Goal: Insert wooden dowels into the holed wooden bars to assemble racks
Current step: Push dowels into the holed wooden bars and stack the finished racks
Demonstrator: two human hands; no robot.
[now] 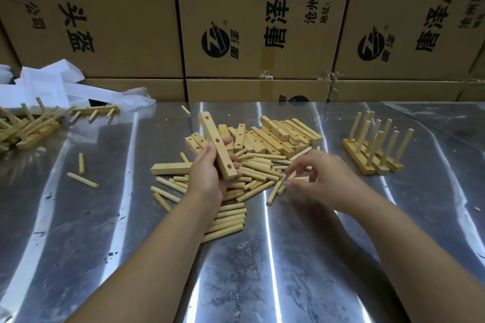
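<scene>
My left hand [207,176] grips a holed wooden bar [215,142] near its lower end and holds it tilted above the table; three holes show on its face. My right hand [319,173] reaches into the heap of loose dowels [252,169], and its fingertips pinch one dowel [290,177]; motion blur hides the exact grip. Behind the dowels lies a pile of holed bars [278,136]. All of it sits on a shiny metal table [262,257].
Assembled racks [372,148] with upright dowels stand at the right. More racks [29,123] lie heaped at the far left, below white plastic wrapping [52,81]. Two stray dowels [82,179] lie left of centre. Stacked cardboard boxes [249,21] wall off the table's back edge.
</scene>
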